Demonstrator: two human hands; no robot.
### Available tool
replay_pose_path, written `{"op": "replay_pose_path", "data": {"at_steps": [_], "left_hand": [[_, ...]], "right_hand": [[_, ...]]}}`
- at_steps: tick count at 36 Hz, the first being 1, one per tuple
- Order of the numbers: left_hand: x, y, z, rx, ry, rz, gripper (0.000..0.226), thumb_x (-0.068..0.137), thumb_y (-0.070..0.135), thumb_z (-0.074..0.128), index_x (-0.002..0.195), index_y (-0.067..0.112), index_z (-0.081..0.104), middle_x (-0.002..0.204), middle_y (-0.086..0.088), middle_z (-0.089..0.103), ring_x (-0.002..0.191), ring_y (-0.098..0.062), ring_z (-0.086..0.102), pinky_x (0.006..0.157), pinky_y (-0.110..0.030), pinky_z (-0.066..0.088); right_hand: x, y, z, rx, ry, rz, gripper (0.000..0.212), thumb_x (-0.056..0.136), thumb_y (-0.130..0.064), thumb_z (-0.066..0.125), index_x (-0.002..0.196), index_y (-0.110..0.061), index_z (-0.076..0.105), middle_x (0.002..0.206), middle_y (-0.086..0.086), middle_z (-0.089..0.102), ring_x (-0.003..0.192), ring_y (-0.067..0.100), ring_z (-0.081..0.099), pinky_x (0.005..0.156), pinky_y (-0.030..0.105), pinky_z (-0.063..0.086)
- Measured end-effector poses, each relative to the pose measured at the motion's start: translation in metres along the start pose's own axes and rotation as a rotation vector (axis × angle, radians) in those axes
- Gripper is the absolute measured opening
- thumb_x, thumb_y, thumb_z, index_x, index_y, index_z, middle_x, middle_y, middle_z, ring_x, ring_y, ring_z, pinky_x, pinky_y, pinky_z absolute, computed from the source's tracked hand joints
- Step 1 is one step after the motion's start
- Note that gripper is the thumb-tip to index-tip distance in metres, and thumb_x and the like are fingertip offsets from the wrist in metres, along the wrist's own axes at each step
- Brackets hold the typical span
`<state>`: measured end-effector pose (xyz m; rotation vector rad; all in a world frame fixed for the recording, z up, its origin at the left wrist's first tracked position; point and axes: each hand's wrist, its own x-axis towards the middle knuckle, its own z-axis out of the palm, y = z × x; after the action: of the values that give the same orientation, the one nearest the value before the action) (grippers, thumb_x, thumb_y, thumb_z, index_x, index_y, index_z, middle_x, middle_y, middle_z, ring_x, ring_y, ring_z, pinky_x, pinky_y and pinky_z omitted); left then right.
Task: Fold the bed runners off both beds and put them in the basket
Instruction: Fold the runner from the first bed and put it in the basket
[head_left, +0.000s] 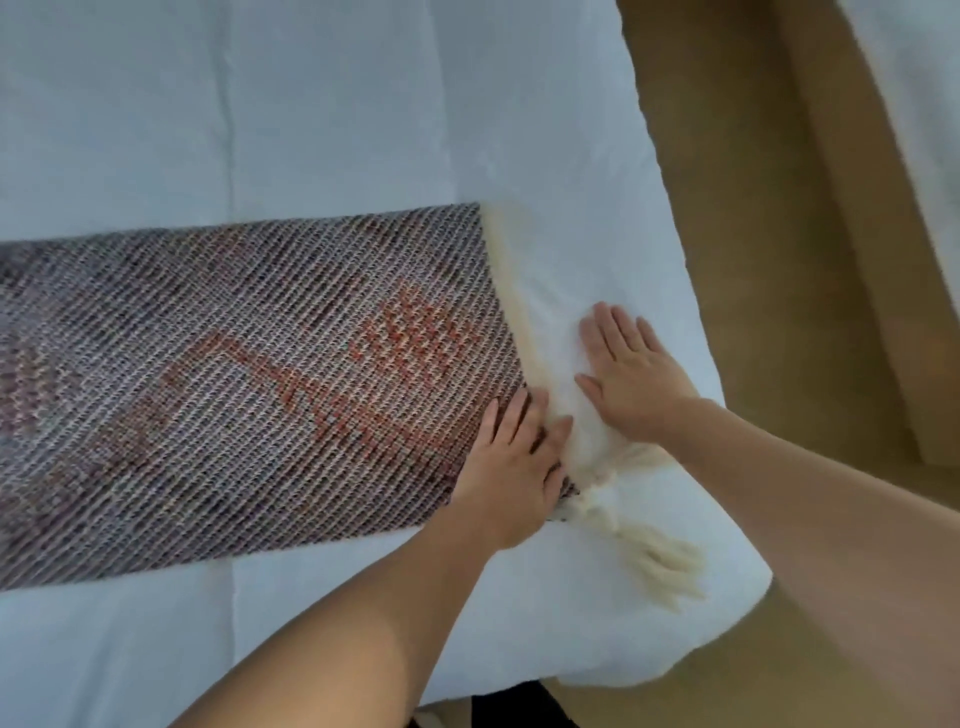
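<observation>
Seen from my remote station, left to right: the bed runner (234, 364) lies flat across the white bed cover (260, 104). It enters at the left edge of the view and ends short of the bed's right side. Its weave is grey-brown with diagonal ribs, and an orange-red motif sits toward its right end. My left hand (511, 462) rests palm down on the runner's near right corner, fingers straight and close together, pressing the cloth onto the bed. A cream fringe (506, 291) borders the runner's right end, and at the near corner a knotted tassel (654, 566) fans out over the cover toward the corner of the bed. Just beyond the fringe, my right hand (631, 371) lies palm down on the cover, fingers straight and slightly spread, pointing away from me. I cannot tell whether it touches the fringe itself. The two hands are just beside each other, with the fringe between them. To the right of the bed is tan floor (753, 208), and at the top right corner shows the white edge of a second bed (924, 104).
</observation>
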<state>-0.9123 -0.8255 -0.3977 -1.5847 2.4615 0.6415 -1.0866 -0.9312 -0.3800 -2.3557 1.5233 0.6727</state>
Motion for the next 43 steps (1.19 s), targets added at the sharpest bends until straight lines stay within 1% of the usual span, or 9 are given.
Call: {"op": "replay_pose_path", "data": {"at_steps": [5, 10, 15, 19, 22, 25, 29, 37, 43], "left_hand": [[0.012, 0.012, -0.013, -0.055, -0.046, -0.034, 0.047, 0.099, 0.041, 0.020, 0.144, 0.030, 0.029, 0.157, -0.018, -0.015, 0.143, -0.035, -0.019, 0.115, -0.052, -0.012], [0.028, 0.019, -0.026, -0.055, -0.043, -0.152, 0.035, 0.098, 0.038, 0.028, 0.113, 0.021, 0.055, 0.157, -0.020, -0.009, 0.144, -0.037, -0.013, 0.115, -0.055, -0.001], [0.029, 0.014, -0.033, 0.019, 0.028, -0.094, 0.041, 0.096, 0.036, 0.031, 0.111, 0.016, 0.064, 0.153, -0.007, 0.027, 0.127, -0.028, 0.028, 0.103, -0.046, 0.026], [0.024, 0.011, -0.043, -0.074, -0.001, -0.088, 0.035, 0.096, 0.030, 0.036, 0.107, 0.011, 0.064, 0.119, -0.008, 0.055, 0.105, -0.030, 0.049, 0.083, -0.040, 0.037], [0.016, 0.013, -0.056, -0.095, -0.043, -0.105, 0.029, 0.098, 0.027, 0.037, 0.103, 0.011, 0.060, 0.106, -0.009, 0.056, 0.094, -0.030, 0.055, 0.070, -0.036, 0.034], [0.002, 0.016, -0.073, -0.149, -0.040, -0.174, 0.037, 0.099, 0.029, 0.033, 0.095, 0.006, 0.062, 0.100, -0.011, 0.055, 0.090, -0.029, 0.053, 0.067, -0.034, 0.031], [-0.026, 0.017, -0.100, -0.226, 0.009, -0.301, 0.046, 0.099, 0.035, 0.035, 0.089, 0.003, 0.066, 0.095, -0.011, 0.055, 0.087, -0.028, 0.053, 0.065, -0.032, 0.034], [-0.131, 0.004, -0.158, -0.352, 0.032, -0.517, 0.010, 0.085, 0.010, 0.057, 0.093, 0.005, 0.061, 0.104, -0.008, 0.051, 0.090, -0.027, 0.054, 0.068, -0.032, 0.040], [-0.234, 0.003, -0.208, -0.677, 0.249, -0.838, 0.010, 0.085, 0.007, 0.041, 0.078, 0.013, 0.040, 0.075, 0.000, 0.040, 0.061, -0.019, 0.040, 0.050, -0.027, 0.027]], "right_hand": [[0.038, -0.007, -0.046, 0.202, 0.050, -0.081, 0.060, 0.104, -0.035, 0.022, 0.154, -0.011, -0.001, 0.161, 0.014, 0.009, 0.149, 0.026, 0.008, 0.120, 0.036, 0.008], [0.079, -0.032, -0.094, 0.468, 0.169, -0.060, 0.056, 0.102, -0.025, 0.037, 0.152, -0.014, 0.014, 0.147, 0.015, 0.039, 0.126, 0.034, 0.046, 0.097, 0.041, 0.040], [0.121, -0.051, -0.120, 0.560, 0.194, -0.094, 0.068, 0.098, -0.026, 0.049, 0.153, -0.013, 0.011, 0.153, 0.013, 0.031, 0.134, 0.033, 0.039, 0.104, 0.041, 0.036], [0.141, -0.065, -0.130, 0.596, 0.126, -0.070, 0.068, 0.092, -0.024, 0.056, 0.149, -0.011, 0.021, 0.134, 0.014, 0.049, 0.117, 0.032, 0.051, 0.087, 0.035, 0.043], [0.149, -0.072, -0.135, 0.511, 0.129, -0.026, 0.015, 0.085, -0.015, 0.056, 0.097, -0.007, 0.057, 0.089, 0.008, 0.058, 0.096, 0.031, 0.059, 0.066, 0.032, 0.044], [0.141, -0.077, -0.150, 0.492, 0.079, -0.013, 0.009, 0.080, -0.011, 0.054, 0.072, -0.006, 0.053, 0.069, 0.005, 0.051, 0.072, 0.027, 0.057, 0.050, 0.026, 0.037], [0.115, -0.079, -0.180, 0.552, 0.064, -0.025, 0.008, 0.079, -0.011, 0.054, 0.077, -0.003, 0.054, 0.071, 0.008, 0.050, 0.067, 0.024, 0.051, 0.050, 0.026, 0.036], [0.039, -0.105, -0.259, 0.749, 0.142, -0.084, 0.013, 0.086, -0.007, 0.058, 0.098, -0.008, 0.053, 0.088, 0.005, 0.056, 0.057, 0.020, 0.065, 0.049, 0.029, 0.050], [-0.021, -0.148, -0.311, 0.890, 0.157, -0.096, 0.024, 0.086, -0.002, 0.060, 0.108, -0.009, 0.052, 0.104, 0.008, 0.053, 0.069, 0.024, 0.066, 0.044, 0.024, 0.050]]}}
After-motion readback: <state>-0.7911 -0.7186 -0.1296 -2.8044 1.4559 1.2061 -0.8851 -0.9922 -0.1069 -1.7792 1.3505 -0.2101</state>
